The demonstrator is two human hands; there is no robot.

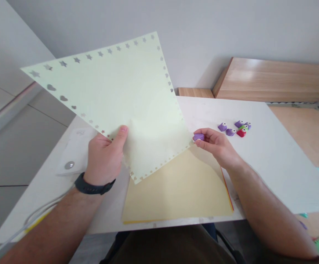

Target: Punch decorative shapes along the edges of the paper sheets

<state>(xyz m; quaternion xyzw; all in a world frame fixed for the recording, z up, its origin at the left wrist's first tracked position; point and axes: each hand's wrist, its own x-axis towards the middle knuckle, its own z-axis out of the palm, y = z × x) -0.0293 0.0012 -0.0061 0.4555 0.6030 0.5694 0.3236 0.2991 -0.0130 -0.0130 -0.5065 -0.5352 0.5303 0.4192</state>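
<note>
A pale green sheet of paper is held up at a tilt, with star, heart and other small shapes cut along its edges. My left hand, a dark watch band on its wrist, grips the sheet's lower left edge with the thumb on top. In my right hand is a purple craft punch, pinched between thumb and fingers at the sheet's right corner. Whether the paper's edge sits inside the punch's slot I cannot tell. Beneath the sheet, a stack of cream and yellow paper lies on the table.
Several more punches stand grouped on the white table, purple ones, a red one and a green one. A white flat device lies at left, near pale cables. Wooden boards rest by the wall.
</note>
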